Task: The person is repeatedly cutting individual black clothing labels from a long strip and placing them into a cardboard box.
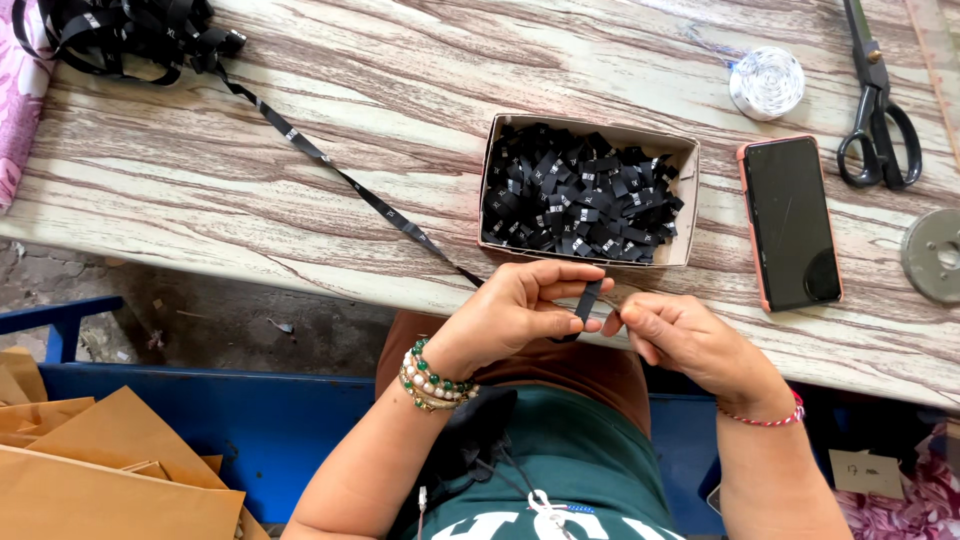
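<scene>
A narrow black label ribbon (pixel 340 178) is held at its near end by the left hand (pixel 515 312), whose fingers are curled closed around a short looped stretch of it just above the table's front edge. The right hand (pixel 672 335) is set close beside the left, its fingertips bunched together against the same end of the ribbon; whether anything else is pinched between them cannot be made out, since the fingers are turned away from the camera. From the hands the ribbon is stretched diagonally across the wood-grain table (pixel 300 90) to a loose heap of the same ribbon (pixel 130 35) at the far left corner. A small cardboard box (pixel 690 200) filled with cut black labels (pixel 580 200) is placed just beyond the hands. To the right of the box a dark phone in a pink case (pixel 790 222) is laid flat, with black scissors (pixel 875 110) and a white spool (pixel 767 83) beyond it.
</scene>
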